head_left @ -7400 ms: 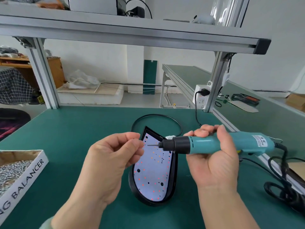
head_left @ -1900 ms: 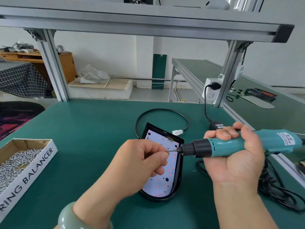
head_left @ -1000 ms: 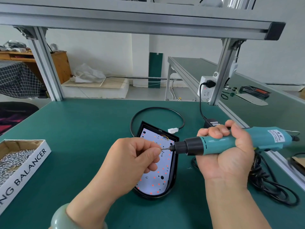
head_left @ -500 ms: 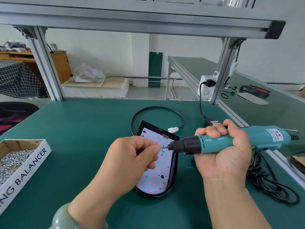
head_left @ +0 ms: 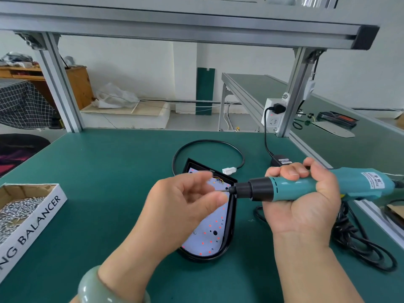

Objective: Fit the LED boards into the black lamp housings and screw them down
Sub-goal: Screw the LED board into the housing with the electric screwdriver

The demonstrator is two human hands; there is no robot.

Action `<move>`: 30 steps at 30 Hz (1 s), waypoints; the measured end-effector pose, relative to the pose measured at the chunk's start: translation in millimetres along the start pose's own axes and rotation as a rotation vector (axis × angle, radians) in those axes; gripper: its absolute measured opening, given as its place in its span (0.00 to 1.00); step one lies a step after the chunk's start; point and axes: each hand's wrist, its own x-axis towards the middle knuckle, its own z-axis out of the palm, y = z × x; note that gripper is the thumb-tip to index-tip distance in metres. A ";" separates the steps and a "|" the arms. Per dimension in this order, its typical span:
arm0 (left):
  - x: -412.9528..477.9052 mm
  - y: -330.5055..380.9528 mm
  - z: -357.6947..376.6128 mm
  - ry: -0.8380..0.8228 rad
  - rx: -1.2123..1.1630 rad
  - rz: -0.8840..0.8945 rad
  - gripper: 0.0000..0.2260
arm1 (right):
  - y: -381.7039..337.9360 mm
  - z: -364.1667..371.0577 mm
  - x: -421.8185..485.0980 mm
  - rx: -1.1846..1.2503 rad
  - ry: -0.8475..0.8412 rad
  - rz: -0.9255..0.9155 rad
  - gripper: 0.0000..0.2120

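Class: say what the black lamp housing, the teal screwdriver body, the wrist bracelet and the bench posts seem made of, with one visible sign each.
The lamp housing: probably moulded plastic, smooth black with soft glints. The screwdriver body: likely plastic, even matte teal. The bracelet: perhaps jade or glass, pale green, glossy, slightly translucent. The bench post: aluminium extrusion by its silvery grooved profile.

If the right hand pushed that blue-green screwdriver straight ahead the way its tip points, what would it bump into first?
The left hand: the screwdriver in the right hand points sideways at its fingers, which sit right by the tip. Depth is unclear, so it might just pass above them.
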 end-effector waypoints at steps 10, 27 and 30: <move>22.9 -37.2 -14.5 -0.010 0.224 -0.325 0.18 | -8.8 0.6 24.9 -0.188 0.067 -0.121 0.10; 23.6 -5.2 47.2 -0.389 1.144 0.068 0.09 | -6.7 -13.5 21.0 -0.222 0.083 -0.104 0.09; 24.9 -6.4 49.5 -0.357 1.206 0.105 0.10 | -5.1 -13.4 21.2 -0.226 0.090 -0.099 0.10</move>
